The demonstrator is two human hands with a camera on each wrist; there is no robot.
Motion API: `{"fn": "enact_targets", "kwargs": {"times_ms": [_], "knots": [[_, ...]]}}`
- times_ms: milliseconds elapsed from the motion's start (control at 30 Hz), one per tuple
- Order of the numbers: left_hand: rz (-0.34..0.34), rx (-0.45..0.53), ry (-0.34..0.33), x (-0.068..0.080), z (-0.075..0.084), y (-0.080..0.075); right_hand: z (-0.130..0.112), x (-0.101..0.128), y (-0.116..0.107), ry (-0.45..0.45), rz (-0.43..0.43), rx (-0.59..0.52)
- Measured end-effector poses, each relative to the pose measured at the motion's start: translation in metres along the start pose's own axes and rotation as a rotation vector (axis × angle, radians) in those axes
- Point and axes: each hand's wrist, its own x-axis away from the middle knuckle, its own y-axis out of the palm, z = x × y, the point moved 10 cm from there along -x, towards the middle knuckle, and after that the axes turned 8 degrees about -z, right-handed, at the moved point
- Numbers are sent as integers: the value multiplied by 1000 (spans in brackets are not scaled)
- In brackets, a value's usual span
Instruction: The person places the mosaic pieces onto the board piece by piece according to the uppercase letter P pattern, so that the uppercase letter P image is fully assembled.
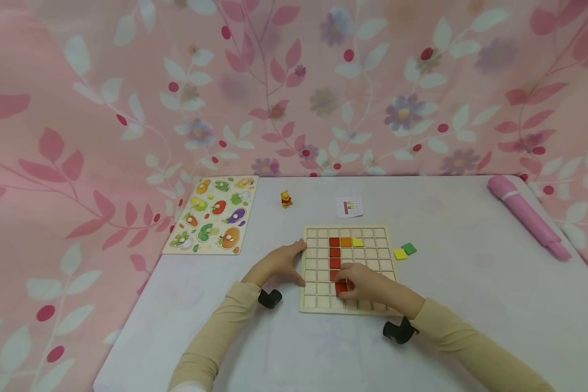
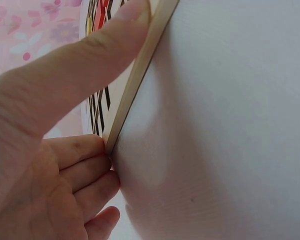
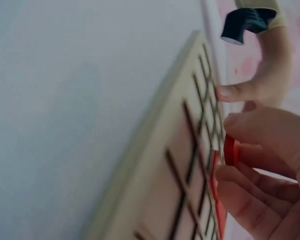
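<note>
A wooden grid board [image 1: 323, 311] lies on the table. Its grid bears a column of red square tiles [image 1: 335, 252], with an orange tile [image 1: 345, 242] and a yellow tile [image 1: 357, 242] beside the top one. My right hand [image 1: 372, 284] pinches a red square tile [image 3: 231, 151] between thumb and fingers, low over the board below that column; in the right wrist view the tile stands tilted. My left hand [image 1: 278, 262] touches the board's left edge, thumb and fingers spread apart along it. In the left wrist view the thumb [image 2: 90, 65] rests against the rim.
Right of the board lie a loose yellow tile [image 1: 400, 254] and a green tile [image 1: 409, 249]. Behind it is a small printed pattern card [image 1: 349, 208]. A bear figurine [image 1: 286, 199] and a vegetable puzzle board [image 1: 210, 218] are back left; a pink cylindrical object [image 1: 529, 216] lies right.
</note>
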Motion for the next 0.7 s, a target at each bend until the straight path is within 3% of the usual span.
{"fn": "enact_targets", "kwargs": {"times_ms": [100,300,533,700], "knots": [[3,2,6,1,1,0,4,-2,7,32,7,1],[-4,3,-4,0,-1,2,4,-6,13,9,35,23],[-2,-6,0,-4,-2,-2,12,-8,10,93,29,-31],[-14,8,5,-2,-2,1,10,-11,11,33,45,-31]]}}
